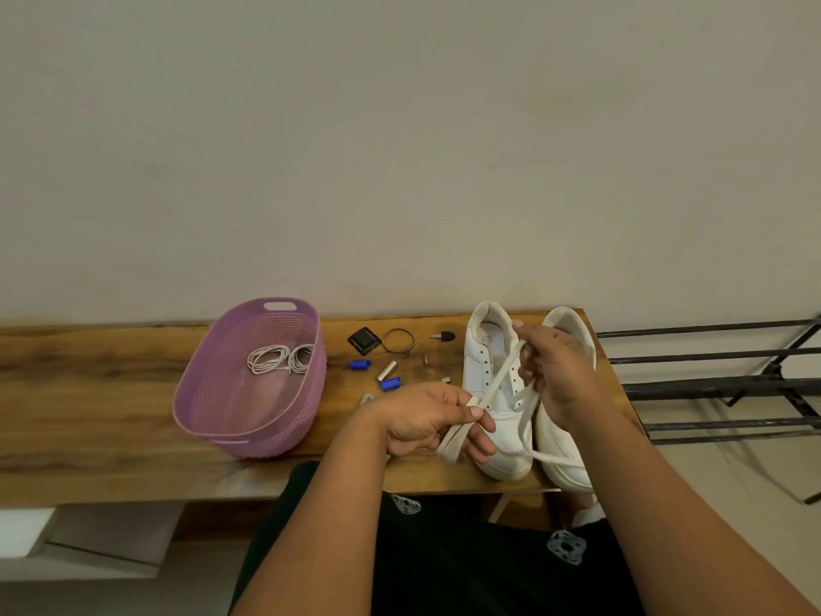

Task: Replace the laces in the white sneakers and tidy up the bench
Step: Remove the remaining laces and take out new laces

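Item: white sneakers (pixel 497 393), pair, side by side at right end of bench (pixel 111 393). Left hand (pixel 426 420) pinches flat white lace (pixel 497 384); right hand (pixel 555 371) grips its other run above the left shoe. Step judged: lace being drawn from eyelets. Next: free remaining eyelets, then fetch coiled laces (pixel 280 358) from purple basket (pixel 249 442)

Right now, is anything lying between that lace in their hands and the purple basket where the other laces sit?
Only small clutter. The lace is held by the left hand beside the basket; blue caps and a metal tube lie farther back on the bench. The direct path looks open.
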